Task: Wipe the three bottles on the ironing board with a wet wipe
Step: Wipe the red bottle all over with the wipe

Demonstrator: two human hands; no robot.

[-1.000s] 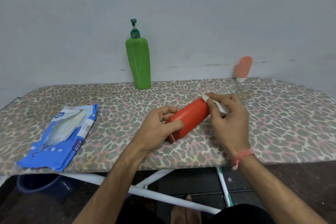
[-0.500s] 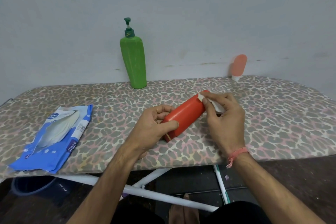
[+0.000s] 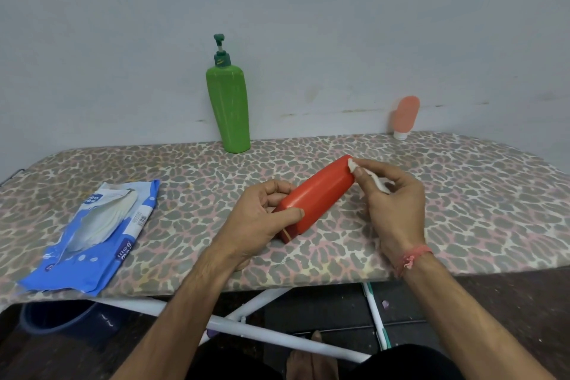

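Wiping the red bottle, first of three by the look of it.

The left hand (image 3: 262,219) has its fingers clamped round the red bottle (image 3: 314,197), held tilted over the ironing board (image 3: 462,194); the right hand (image 3: 391,203) pinches the wet wipe (image 3: 351,166) against its far end. Next, likely turn it and wipe the other faces. Behind the red bottle stand the green pump bottle (image 3: 229,108) and, further right, the small pink bottle (image 3: 406,116).

Plain grey wall (image 3: 308,9) behind, dark floor (image 3: 509,302) below, white metal legs (image 3: 277,333) crossing underneath.
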